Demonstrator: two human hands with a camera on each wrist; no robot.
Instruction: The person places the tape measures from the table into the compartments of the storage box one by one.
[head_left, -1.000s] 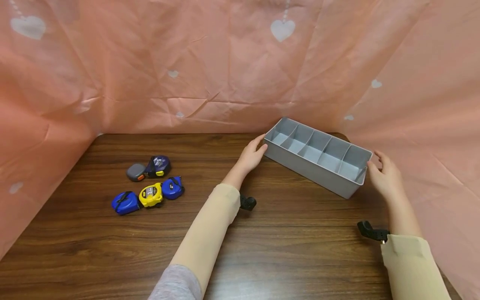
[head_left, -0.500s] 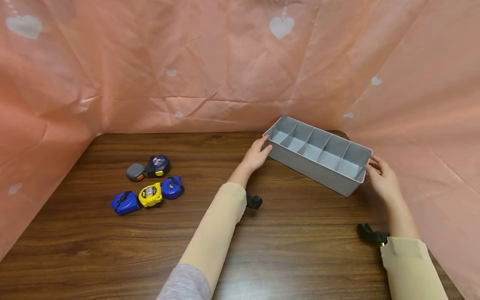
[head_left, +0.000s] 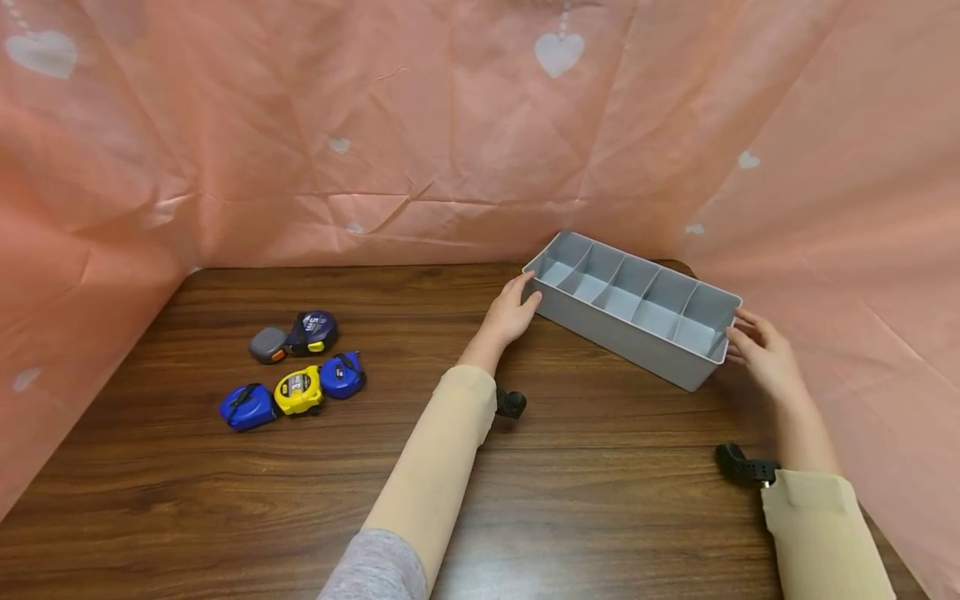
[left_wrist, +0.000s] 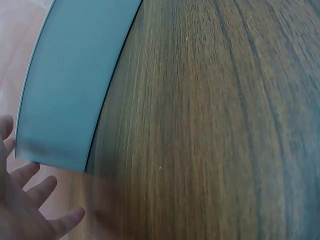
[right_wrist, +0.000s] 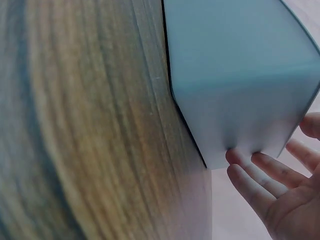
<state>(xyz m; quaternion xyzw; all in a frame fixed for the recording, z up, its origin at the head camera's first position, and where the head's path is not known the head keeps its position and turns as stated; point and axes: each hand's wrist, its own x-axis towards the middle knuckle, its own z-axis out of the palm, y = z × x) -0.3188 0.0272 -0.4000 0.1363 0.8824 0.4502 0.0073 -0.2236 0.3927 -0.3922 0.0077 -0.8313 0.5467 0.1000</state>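
Note:
A grey box with a row of open compartments stands slantwise on the table at the back right. My left hand is at its left end, fingertips right at the rim; the left wrist view shows spread fingers beside that end. At the opposite end is my right hand, its thumb near the rim. In the right wrist view, nearly straight fingertips touch the end wall. The box's compartments have nothing in them.
Several tape measures lie at the left of the wooden table: a grey one, a dark blue one, a yellow one and two blue ones, left and right. A pink curtain surrounds the table.
My left hand has moved slightly right, closer against the box's end. The right hand's fingers have come further onto the opposite end. The box has barely shifted; the tape measures stay put.

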